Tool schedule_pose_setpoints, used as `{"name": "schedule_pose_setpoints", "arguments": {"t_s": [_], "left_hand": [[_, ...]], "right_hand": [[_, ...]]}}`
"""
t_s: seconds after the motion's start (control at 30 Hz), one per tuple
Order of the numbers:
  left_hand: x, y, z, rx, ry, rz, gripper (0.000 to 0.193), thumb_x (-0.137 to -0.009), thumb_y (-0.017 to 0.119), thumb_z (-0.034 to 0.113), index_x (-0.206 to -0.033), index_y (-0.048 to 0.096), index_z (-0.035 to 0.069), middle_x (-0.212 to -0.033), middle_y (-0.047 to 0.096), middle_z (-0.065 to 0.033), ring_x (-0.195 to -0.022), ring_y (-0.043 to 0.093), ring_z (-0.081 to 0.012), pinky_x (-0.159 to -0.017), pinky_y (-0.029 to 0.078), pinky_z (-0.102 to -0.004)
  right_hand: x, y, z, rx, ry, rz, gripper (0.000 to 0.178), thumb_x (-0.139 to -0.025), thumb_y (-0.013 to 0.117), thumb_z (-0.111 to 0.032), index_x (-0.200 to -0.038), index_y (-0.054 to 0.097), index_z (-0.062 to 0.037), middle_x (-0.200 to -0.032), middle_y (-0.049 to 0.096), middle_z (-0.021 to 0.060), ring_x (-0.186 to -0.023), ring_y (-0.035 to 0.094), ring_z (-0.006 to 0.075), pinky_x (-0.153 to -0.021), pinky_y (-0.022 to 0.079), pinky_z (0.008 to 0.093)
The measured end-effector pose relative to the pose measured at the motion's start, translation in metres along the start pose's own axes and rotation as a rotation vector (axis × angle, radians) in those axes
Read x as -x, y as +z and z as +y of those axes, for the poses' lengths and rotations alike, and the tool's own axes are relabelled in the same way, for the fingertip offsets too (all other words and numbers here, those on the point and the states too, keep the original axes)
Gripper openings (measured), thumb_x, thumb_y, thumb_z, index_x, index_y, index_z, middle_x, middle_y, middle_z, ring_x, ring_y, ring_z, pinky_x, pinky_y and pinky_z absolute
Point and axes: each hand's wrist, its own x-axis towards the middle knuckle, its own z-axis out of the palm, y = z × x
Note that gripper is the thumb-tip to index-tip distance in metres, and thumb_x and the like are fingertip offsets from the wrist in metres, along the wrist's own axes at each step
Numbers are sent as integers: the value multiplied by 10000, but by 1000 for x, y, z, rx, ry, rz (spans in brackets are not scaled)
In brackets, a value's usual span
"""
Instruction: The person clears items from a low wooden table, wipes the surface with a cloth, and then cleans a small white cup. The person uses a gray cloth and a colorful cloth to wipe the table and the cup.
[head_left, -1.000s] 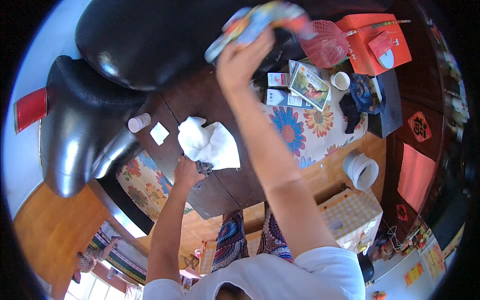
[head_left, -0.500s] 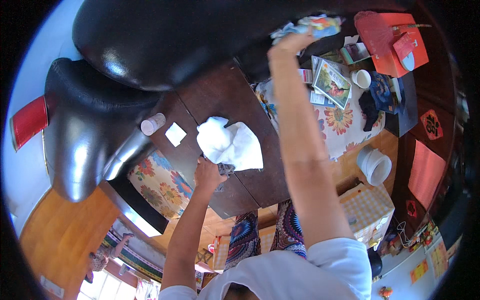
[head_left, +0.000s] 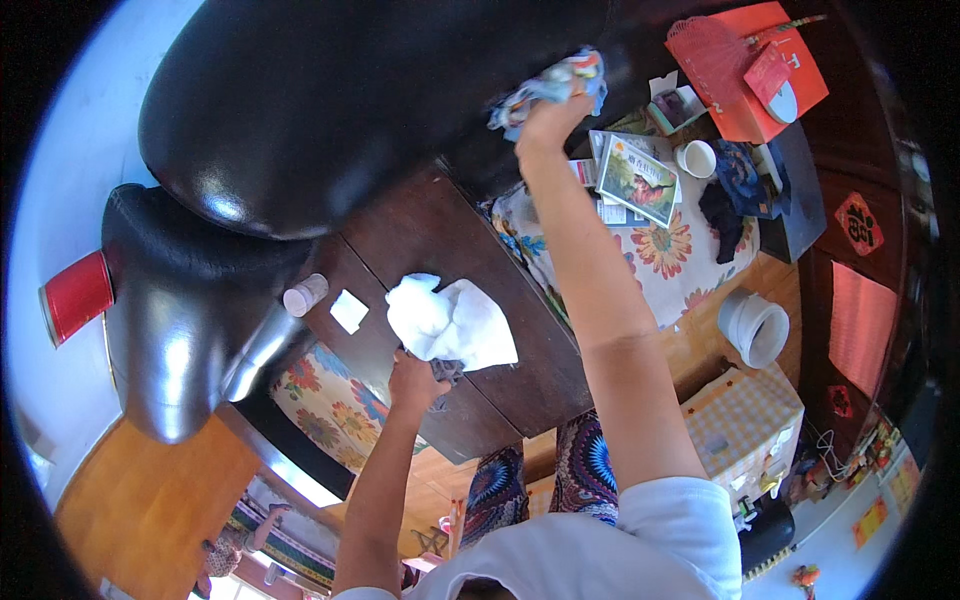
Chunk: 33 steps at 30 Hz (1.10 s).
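My right hand (head_left: 553, 125) is stretched far forward and grips a crumpled multicoloured cloth (head_left: 545, 90) against the lower front of the black leather sofa back (head_left: 340, 110). My left hand (head_left: 410, 382) rests on the dark wooden surface (head_left: 410, 235), its fingers closed around a bunched dark grey cloth (head_left: 447, 373). Touching that grey cloth on its far side lies a crumpled white cloth (head_left: 450, 320). Left of it are a small white square (head_left: 348, 311) and a pale cylindrical container (head_left: 306, 295) lying on its side.
Right of my right arm, books (head_left: 638, 182), a white cup (head_left: 695, 158) and a black cloth (head_left: 722, 215) lie on a flowered cover (head_left: 668, 250). Behind them is a red bag (head_left: 745, 75). A white bucket (head_left: 752, 328) stands lower right. Far lower left, another person (head_left: 235, 545) is visible.
My right hand has drawn the multicoloured cloth leftward and a little nearer along the sofa. My left hand stays on the grey cloth. The whole view has shifted slightly.
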Motion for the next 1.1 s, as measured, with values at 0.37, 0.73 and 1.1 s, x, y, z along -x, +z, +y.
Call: {"name": "schedule_pose_setpoints", "arguments": {"t_s": [0.37, 0.73, 1.1], "left_hand": [[-7, 15, -10, 3, -12, -40, 885, -650, 916, 430, -1315, 574, -43, -1283, 530, -279, -1110, 644, -384, -935, 584, -441], [-9, 2, 4, -26, 30, -67, 853, -680, 912, 450, -1291, 618, -67, -1304, 550, -269, -1161, 634, -386, -946, 580, -449], [-18, 33, -13, 19, -33, -62, 952, -665, 938, 452, -1348, 539, -78, -1311, 526, -249, -1154, 646, -383, -930, 594, -458]], "right_hand": [[115, -21, -59, -201, 360, -309, 489, -982, 520, -62, -1458, 467, 35, -1366, 589, 144, -1264, 567, 254, -1131, 401, 385], [-13, 64, -179, 355, -920, -59, 496, -838, 703, -268, -1249, 593, -13, -1246, 603, 223, -1169, 516, 419, -1026, 361, 537], [11, 59, -227, 727, -1303, -532, 446, -731, 796, -367, -1078, 677, -113, -969, 642, 104, -921, 601, 309, -789, 421, 484]]}}
